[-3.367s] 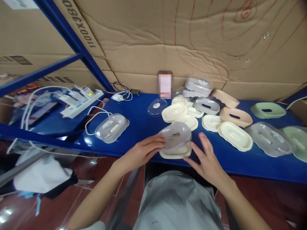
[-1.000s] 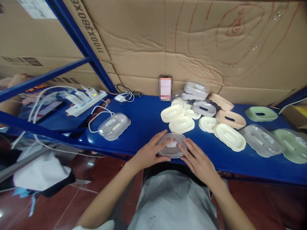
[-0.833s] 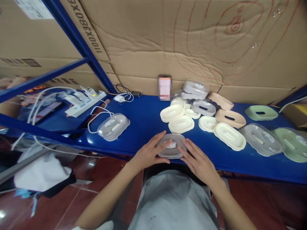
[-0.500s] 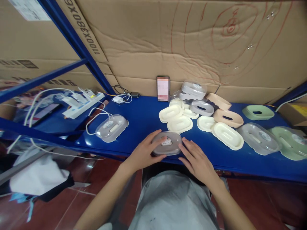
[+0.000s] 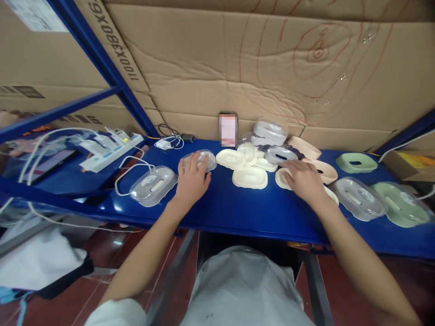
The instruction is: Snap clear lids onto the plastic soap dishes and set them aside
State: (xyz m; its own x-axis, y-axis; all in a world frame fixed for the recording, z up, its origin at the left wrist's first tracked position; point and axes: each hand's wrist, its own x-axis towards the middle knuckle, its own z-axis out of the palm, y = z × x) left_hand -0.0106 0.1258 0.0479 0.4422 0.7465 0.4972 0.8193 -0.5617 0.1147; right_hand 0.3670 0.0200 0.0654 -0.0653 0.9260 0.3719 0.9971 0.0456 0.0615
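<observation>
My left hand [image 5: 190, 180] is stretched out over a grey clear-lidded oval box [image 5: 204, 158], fingers wrapped on it, at the back left of the blue shelf [image 5: 238, 208]. A second lidded box of the same kind [image 5: 152, 184] lies just left of it. My right hand [image 5: 304, 180] rests with curled fingers on a cream oval tray [image 5: 281, 176] among the loose parts. Two more cream trays [image 5: 249, 177] [image 5: 229, 158] lie between my hands.
Grey lids [image 5: 356, 198], beige shells [image 5: 306, 147] and green shells [image 5: 356, 162] [image 5: 397, 203] spread to the right. A phone [image 5: 228, 129] leans on the cardboard wall. A power strip [image 5: 108, 151] with white cables lies at the left behind a blue frame bar.
Both hands left the shelf's front edge. My left hand carried the lidded box back and left beside the other one; my right hand moved right onto a cream tray.
</observation>
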